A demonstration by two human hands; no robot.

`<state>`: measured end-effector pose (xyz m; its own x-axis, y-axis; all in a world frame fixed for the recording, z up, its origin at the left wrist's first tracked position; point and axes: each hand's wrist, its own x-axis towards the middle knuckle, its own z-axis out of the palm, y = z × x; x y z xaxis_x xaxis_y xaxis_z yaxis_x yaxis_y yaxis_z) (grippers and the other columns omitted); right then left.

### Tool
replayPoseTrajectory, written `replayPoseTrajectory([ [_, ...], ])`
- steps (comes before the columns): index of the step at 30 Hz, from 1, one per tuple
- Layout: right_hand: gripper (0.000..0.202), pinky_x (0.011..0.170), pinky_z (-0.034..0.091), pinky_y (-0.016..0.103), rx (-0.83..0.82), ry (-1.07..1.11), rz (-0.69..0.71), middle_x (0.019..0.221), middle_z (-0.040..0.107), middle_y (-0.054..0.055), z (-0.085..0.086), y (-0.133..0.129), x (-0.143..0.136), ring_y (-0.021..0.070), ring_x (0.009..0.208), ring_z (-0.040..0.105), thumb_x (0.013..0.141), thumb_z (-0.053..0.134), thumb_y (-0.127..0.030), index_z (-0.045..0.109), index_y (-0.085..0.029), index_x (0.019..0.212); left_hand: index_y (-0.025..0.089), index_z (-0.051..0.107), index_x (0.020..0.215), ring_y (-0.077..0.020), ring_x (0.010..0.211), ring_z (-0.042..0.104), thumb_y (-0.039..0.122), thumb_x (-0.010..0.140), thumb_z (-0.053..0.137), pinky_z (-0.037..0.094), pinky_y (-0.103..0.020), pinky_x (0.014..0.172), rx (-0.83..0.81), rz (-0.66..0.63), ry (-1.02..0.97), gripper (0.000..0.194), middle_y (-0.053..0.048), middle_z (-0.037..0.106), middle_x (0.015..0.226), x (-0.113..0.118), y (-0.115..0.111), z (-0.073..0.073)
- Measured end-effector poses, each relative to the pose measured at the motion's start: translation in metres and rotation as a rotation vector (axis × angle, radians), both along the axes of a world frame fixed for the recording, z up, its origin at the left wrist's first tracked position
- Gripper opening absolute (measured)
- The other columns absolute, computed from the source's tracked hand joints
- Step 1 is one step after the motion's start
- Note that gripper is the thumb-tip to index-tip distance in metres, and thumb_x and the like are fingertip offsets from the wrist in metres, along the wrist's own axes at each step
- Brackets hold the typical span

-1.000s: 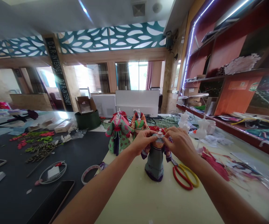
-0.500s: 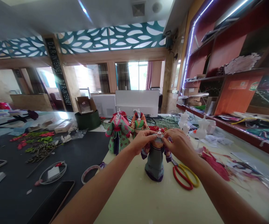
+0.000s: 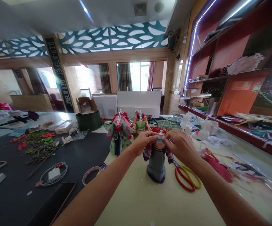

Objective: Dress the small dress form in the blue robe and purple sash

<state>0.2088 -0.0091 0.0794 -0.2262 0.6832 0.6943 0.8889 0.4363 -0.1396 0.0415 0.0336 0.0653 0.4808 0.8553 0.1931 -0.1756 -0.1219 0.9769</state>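
A small dressed mannequin [image 3: 157,164] stands upright on the cream table, in a grey-blue skirt with a dark purple hem and patterned sleeves. My left hand [image 3: 144,142] pinches the garment at its left shoulder, close to the white neck knob. At the other shoulder my right hand [image 3: 179,143] is closed on the same garment, fingers bent over it. The cloth between the fingertips is mostly hidden. Red-and-yellow-handled scissors [image 3: 187,179] lie right of the skirt. Behind to the left are a green-robed mannequin [image 3: 119,136] and an orange-and-green one [image 3: 140,124].
White bare mannequins [image 3: 204,129] stand at the right rear, near red cloth scraps [image 3: 217,166]. A tape roll [image 3: 91,175], a coiled cable [image 3: 53,174] and a phone [image 3: 53,204] lie to the left. A white monitor [image 3: 138,102] is behind.
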Motion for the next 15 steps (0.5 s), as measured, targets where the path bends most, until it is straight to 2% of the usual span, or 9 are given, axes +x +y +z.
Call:
replayPoseTrajectory([
  [3, 0.013, 0.080, 0.039, 0.034, -0.009, 0.003, -0.004, 0.076, 0.061, 0.006, 0.000, 0.001, 0.000, 0.0199, 0.079, 0.055, 0.078, 0.050, -0.019, 0.055, -0.017, 0.066, 0.012, 0.062, 0.097, -0.0073, 0.047, 0.048, 0.040, 0.065, 0.075, 0.036, -0.018, 0.044, 0.033, 0.035, 0.054, 0.044, -0.003, 0.059, 0.072, 0.002, -0.002, -0.002],
  [6, 0.013, 0.080, 0.039, 0.034, -0.025, 0.004, -0.005, 0.076, 0.061, 0.006, 0.000, 0.001, 0.000, 0.0199, 0.079, 0.055, 0.078, 0.050, -0.019, 0.055, -0.017, 0.066, 0.012, 0.061, 0.090, -0.0115, 0.066, 0.055, 0.035, 0.060, 0.079, 0.042, -0.019, 0.059, 0.120, 0.124, 0.004, 0.042, -0.005, 0.060, 0.081, 0.007, -0.004, -0.005],
  [8, 0.013, 0.080, 0.039, 0.034, -0.022, 0.003, -0.006, 0.075, 0.061, 0.005, -0.001, 0.001, 0.000, 0.0197, 0.078, 0.055, 0.078, 0.050, -0.019, 0.055, -0.017, 0.066, 0.011, 0.061, 0.088, -0.0142, 0.076, 0.056, 0.036, 0.060, 0.078, 0.044, -0.021, 0.066, 0.146, 0.138, -0.029, 0.041, -0.006, 0.060, 0.086, 0.010, -0.003, -0.007],
  [15, 0.013, 0.079, 0.039, 0.035, -0.033, 0.016, 0.041, 0.077, 0.061, 0.005, 0.001, 0.000, 0.003, 0.0195, 0.079, 0.055, 0.079, 0.051, -0.021, 0.056, -0.017, 0.067, 0.010, 0.060, 0.087, -0.0145, 0.076, 0.056, 0.035, 0.064, 0.076, 0.044, -0.022, 0.068, 0.154, 0.147, -0.036, 0.037, -0.006, 0.061, 0.084, 0.014, -0.003, -0.008],
])
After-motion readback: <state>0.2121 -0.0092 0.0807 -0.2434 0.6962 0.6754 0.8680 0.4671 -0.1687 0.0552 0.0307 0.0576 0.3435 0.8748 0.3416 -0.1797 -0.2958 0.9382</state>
